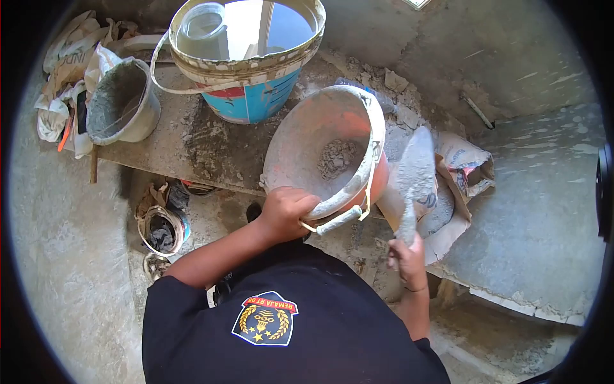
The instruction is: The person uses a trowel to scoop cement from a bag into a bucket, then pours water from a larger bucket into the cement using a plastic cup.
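My left hand (286, 214) is clamped on the near rim of the orange bucket (320, 150), which is tilted toward me on the edge of the board (211, 153). A small heap of dry grey powder (338, 157) lies low in the bucket. My right hand (407, 259) is closed round the handle of the trowel (416, 176), its blade raised over the open cement bag (457, 173) just beside the bucket. The two hands are apart, each on its own thing.

Risks noted:

1. The bucket is tipped and held at one point only. If my grip slackens on the dusty rim, I judge it could roll off the board edge and shed the powder.
2. The loose bail handle (339, 219) hangs beside my left fingers; it could pinch them if the bucket shifts.
3. The trowel blade carries a coating of grey material. A quick swing across to the bucket would likely scatter it on the board or raise dust toward my face.
4. The blue bucket of water (252, 57) stands touching or nearly touching the orange one. A knock could slop water into the dry powder.
5. The grey pot (121, 102) sits near the far end of the board, well apart from my hands; low concern.
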Demonstrator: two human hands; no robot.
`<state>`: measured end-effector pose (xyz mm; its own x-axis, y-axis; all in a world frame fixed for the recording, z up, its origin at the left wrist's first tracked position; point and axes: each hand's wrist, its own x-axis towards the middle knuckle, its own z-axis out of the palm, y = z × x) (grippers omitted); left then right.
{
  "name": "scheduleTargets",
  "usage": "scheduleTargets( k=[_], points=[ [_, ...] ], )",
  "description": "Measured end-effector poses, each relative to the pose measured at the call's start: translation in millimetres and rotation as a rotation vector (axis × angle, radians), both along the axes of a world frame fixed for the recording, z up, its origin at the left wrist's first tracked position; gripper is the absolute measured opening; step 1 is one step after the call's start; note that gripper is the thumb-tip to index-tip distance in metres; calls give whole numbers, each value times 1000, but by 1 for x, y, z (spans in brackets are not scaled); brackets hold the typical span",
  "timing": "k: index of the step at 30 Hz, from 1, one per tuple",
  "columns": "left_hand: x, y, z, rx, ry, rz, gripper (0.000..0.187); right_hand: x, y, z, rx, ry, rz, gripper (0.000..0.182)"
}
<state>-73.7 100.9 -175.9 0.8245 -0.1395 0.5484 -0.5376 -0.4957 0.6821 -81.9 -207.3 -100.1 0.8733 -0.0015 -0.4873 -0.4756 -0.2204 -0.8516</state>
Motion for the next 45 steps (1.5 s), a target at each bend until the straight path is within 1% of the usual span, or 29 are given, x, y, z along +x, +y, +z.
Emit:
scheduleTargets(
  k=[1,3,4,6,7,9,11,13,14,15,17,19,21,22,23,25,26,29,30,31,33,34,35,37,38,39,42,43,45],
  points=[
    [-1,-2,-1,-10,8,7,21,0,-2,14,31,-4,-106,25],
    [-2,-4,-3,-5,-47,-8,16,3,-6,23,115,-190,-290,26],
    [-6,-7,-7,-20,-32,0,16,2,-7,12,98,-176,-282,26],
    [-5,-13,-11,82,-95,-75,16,1,-8,-18,-39,-51,-32,23],
    [-7,-14,-11,75,-92,-73,16,0,-10,-17,-46,-49,-30,23],
    [-9,-15,-11,94,-107,-96,17,2,-11,-8,-70,33,-47,19],
    [-11,-14,-9,87,-96,-99,15,11,-7,11,-53,30,-127,15],
    [-10,-11,-8,136,-101,-161,12,22,-3,12,134,-232,-344,14],
    [-10,-10,-10,130,-95,-162,12,25,-9,-1,36,-205,-346,11],
    [-9,-10,-15,135,-126,-184,12,24,-12,-13,30,-204,-349,11],
    [-9,-6,-18,133,-161,-219,13,17,-15,-27,-71,126,33,13],
    [-8,0,-18,174,-155,-246,12,29,-12,11,-139,80,43,15],
    [-4,5,-21,162,-160,-256,12,41,-20,32,-53,21,-162,15],
    [-2,8,-22,159,-171,-275,12,47,-28,27,76,-110,-240,13],
    [-1,11,-22,157,-170,-277,12,51,-30,15,74,-108,-243,13],
    [-2,14,-22,144,-180,-288,12,55,-30,-2,-76,-10,-259,13],
    [-2,16,-23,143,-184,-292,12,55,-32,0,-76,-13,-264,13],
    [3,21,-26,153,-182,-324,12,61,-24,28,-98,209,85,10],
    [3,21,-26,153,-187,-331,12,66,-28,36,-77,151,-26,9],
    [2,22,-25,154,-189,-341,13,69,-28,36,-82,158,-23,9],
    [2,22,-24,155,-170,-337,13,75,-27,32,161,-85,-275,13],
    [3,22,-23,160,-158,-331,14,70,-23,18,-31,-59,-277,13],
    [3,23,-23,162,-162,-333,14,62,-19,15,-30,-64,-279,13],
    [3,25,-26,177,-185,-337,15,47,-6,14,-119,244,45,9],
    [4,26,-27,177,-186,-336,15,57,-22,11,-202,92,79,9],
    [3,26,-28,177,-186,-345,15,66,-30,14,-203,96,82,9],
    [2,27,-26,166,-173,-353,14,85,-34,10,155,-125,-369,15],
    [3,28,-25,152,-162,-347,14,81,-33,8,158,-131,-374,15],
    [6,29,-26,181,-177,-373,14,70,-21,4,-239,284,188,8]
  ],
)
